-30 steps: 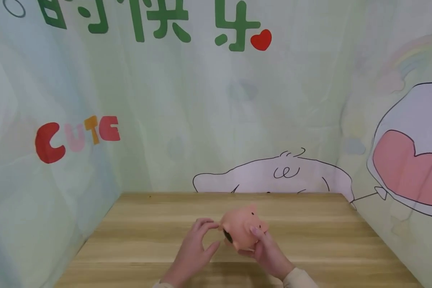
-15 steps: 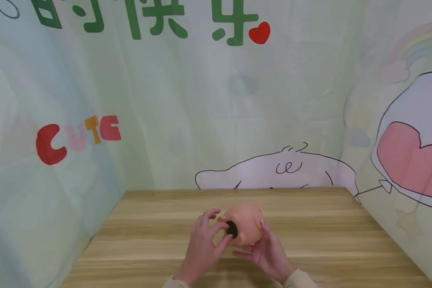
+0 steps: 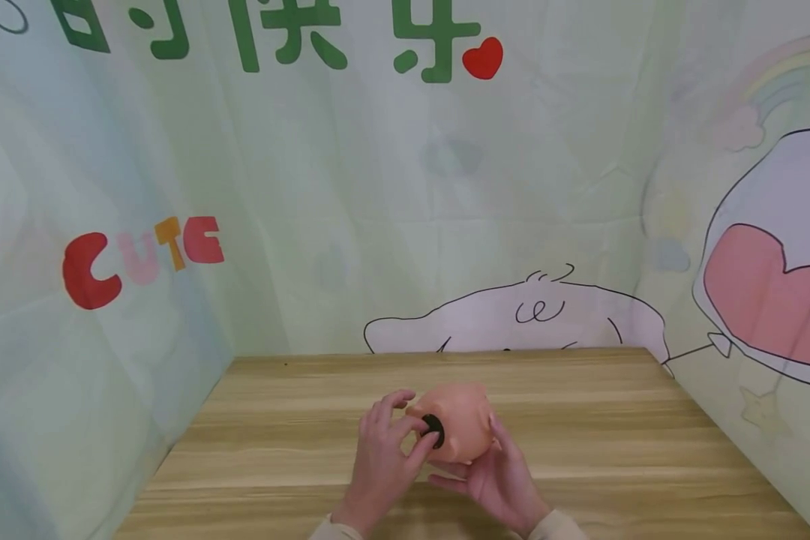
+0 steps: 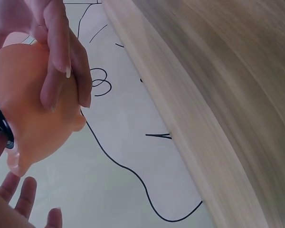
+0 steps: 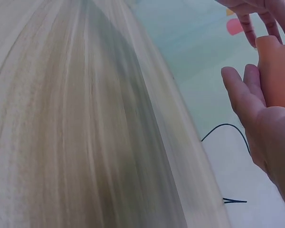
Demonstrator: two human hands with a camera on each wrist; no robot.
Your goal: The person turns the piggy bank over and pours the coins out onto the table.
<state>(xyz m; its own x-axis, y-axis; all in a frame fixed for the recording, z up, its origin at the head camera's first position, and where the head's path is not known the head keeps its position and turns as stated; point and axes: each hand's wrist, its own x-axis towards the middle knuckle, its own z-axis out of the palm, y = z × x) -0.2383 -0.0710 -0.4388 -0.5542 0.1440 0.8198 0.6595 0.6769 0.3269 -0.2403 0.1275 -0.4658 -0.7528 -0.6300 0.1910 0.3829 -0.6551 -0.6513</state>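
A round pink piggy bank point(image 3: 464, 420) is held up over the table, its face turned away from the head camera. My right hand point(image 3: 505, 480) grips it from the right and below, with fingers point(image 4: 57, 71) lying along its side in the left wrist view. On the side toward the left sits a round black plug point(image 3: 435, 430). The thumb and forefinger of my left hand point(image 3: 386, 454) pinch this plug, while its other fingers are held off to the side. In the right wrist view only part of the piggy bank point(image 5: 278, 76) shows.
Beneath the hands lies a wood-grain table point(image 3: 297, 420). A printed curtain point(image 3: 324, 187) with lettering and cartoon drawings hangs behind it and along both sides, close to the table's edges.
The piggy bank has been turned, so its face points away and the plug faces left. My left hand has come from beside it onto the plug. The head view has tilted slightly.
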